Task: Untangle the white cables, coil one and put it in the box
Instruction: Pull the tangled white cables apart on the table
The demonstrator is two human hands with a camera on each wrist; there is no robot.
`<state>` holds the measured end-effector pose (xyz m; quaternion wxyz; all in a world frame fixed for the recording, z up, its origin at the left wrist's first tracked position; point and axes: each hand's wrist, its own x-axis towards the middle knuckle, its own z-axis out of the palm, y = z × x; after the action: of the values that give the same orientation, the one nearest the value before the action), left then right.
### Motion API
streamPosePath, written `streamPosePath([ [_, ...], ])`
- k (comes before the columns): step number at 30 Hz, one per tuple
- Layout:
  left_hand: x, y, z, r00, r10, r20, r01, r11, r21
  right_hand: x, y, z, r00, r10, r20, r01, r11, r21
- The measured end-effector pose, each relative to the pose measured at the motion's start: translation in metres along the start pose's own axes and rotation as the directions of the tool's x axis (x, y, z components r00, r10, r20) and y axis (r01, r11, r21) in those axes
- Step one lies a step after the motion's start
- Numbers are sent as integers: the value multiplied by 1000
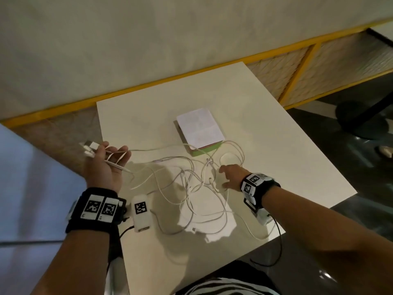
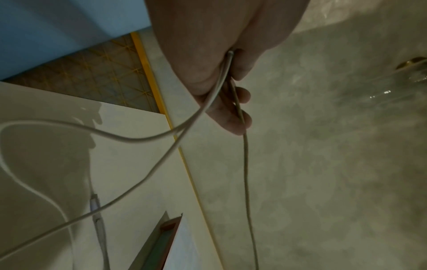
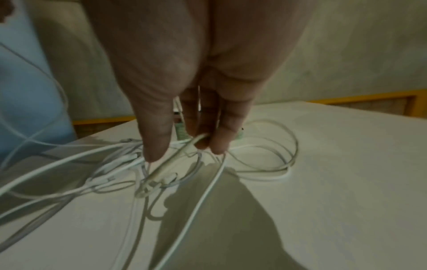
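Observation:
A tangle of white cables [image 1: 191, 184] lies on the white table [image 1: 265, 135], in front of a box [image 1: 201, 128] with a white lid on a green base. My left hand [image 1: 108, 158] is raised over the table's left edge and grips several cable ends. Their plugs [image 1: 89, 147] stick out past the fingers, and the strands [image 2: 161, 135] run from the hand [image 2: 231, 95] down to the table. My right hand [image 1: 227, 177] reaches down into the right side of the tangle. Its fingertips [image 3: 203, 138] pinch one strand [image 3: 175, 157] lifted off the pile.
Loose loops [image 3: 272, 160] spread to the right of the tangle, near the box. The table's near edge and right edge are close to the cables. A yellow-framed partition [image 1: 297, 67] runs behind the table, and a black round base [image 1: 361, 120] stands on the floor at right.

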<state>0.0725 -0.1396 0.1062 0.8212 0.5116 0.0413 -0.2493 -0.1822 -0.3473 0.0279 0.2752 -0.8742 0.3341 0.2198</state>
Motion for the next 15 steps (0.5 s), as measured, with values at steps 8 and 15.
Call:
streamPosePath([
  [8, 1, 4, -9, 997, 37, -60, -37, 999, 16, -51, 23, -67, 864, 66, -500, 204, 861, 466],
  [15, 6, 32, -29, 972, 122, -203, -138, 988, -67, -83, 99, -71, 761, 253, -598, -26, 932, 361],
])
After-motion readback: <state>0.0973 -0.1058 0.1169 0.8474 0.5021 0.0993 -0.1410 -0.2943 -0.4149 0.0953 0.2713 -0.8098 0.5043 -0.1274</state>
